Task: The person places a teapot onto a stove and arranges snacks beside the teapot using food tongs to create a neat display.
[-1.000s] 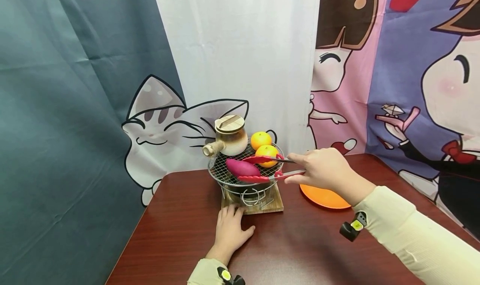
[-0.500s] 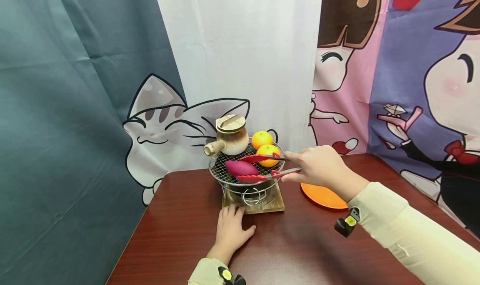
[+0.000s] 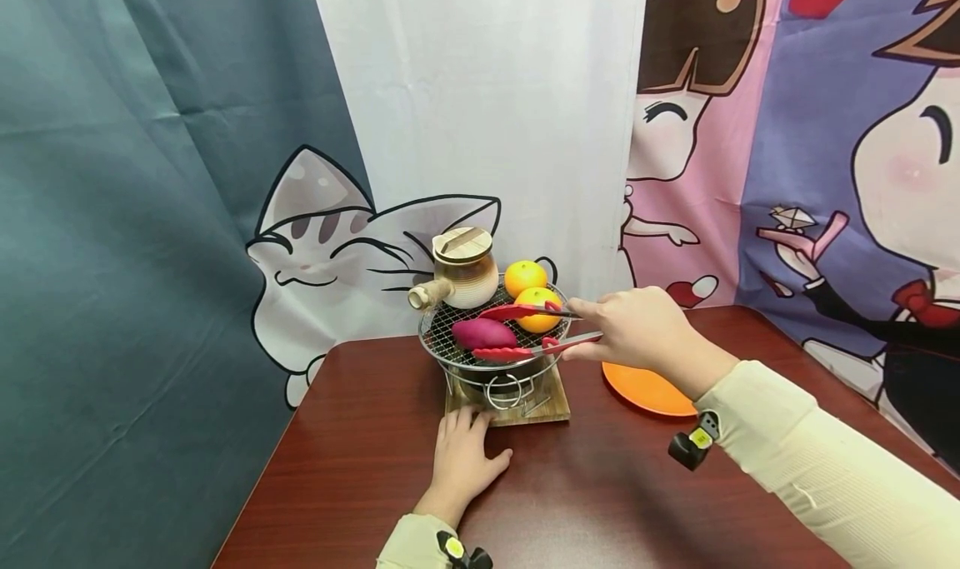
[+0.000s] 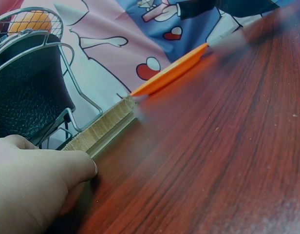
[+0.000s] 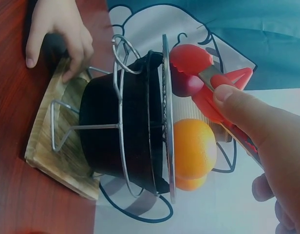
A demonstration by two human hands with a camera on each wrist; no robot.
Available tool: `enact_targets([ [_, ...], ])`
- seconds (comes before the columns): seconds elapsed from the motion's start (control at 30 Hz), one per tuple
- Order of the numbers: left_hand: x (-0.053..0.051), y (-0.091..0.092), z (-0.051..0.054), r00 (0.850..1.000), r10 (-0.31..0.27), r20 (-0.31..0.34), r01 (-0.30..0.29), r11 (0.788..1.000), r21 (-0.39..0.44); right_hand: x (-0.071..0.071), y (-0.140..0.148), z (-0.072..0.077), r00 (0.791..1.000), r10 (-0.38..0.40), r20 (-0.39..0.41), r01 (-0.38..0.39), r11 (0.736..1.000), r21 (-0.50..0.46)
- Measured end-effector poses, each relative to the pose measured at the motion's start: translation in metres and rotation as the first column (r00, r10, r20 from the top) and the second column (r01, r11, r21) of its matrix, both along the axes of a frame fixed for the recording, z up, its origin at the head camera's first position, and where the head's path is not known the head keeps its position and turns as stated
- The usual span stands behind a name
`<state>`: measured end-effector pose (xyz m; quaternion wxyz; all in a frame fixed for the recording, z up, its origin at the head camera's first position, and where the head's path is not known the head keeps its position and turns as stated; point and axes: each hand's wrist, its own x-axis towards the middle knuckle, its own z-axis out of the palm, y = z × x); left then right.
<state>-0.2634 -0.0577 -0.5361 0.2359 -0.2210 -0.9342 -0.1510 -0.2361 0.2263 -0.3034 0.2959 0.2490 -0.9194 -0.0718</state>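
Note:
In the head view, my right hand (image 3: 637, 329) grips silicone-tipped tongs (image 3: 510, 311), thumb on one arm. Their red tips stand apart on either side of a purple sweet potato (image 3: 482, 333), which lies on the round wire grill (image 3: 435, 348). Whether both tips touch it I cannot tell. Seen from the right wrist, a red tip covers much of the sweet potato (image 5: 186, 84). My left hand (image 3: 461, 461) rests at the front of the wooden board (image 3: 551, 406) under the stove, fingers on the board's edge and thumb stretched to the side.
Behind the sweet potato stand a lidded clay pot (image 3: 472, 282) with a side handle and two oranges (image 3: 538, 309). The grill tops a black stove (image 5: 116, 112) in a wire stand. An orange plate (image 3: 648, 392) lies right, partly below my right forearm. A printed curtain hangs behind.
My right hand and the tongs have shifted slightly left. The sweet potato has moved a little left and now lies more level. My left hand stays at the board.

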Motion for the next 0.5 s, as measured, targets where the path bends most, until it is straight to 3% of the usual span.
enact_targets([
  [0.5, -0.0001, 0.0001, 0.0001, 1.0, -0.005, -0.02, 0.005, 1.0, 0.011, 0.0031, 0.0046, 0.0052, 1.0, -0.009, -0.015, 0.008, 1.0, -0.029],
])
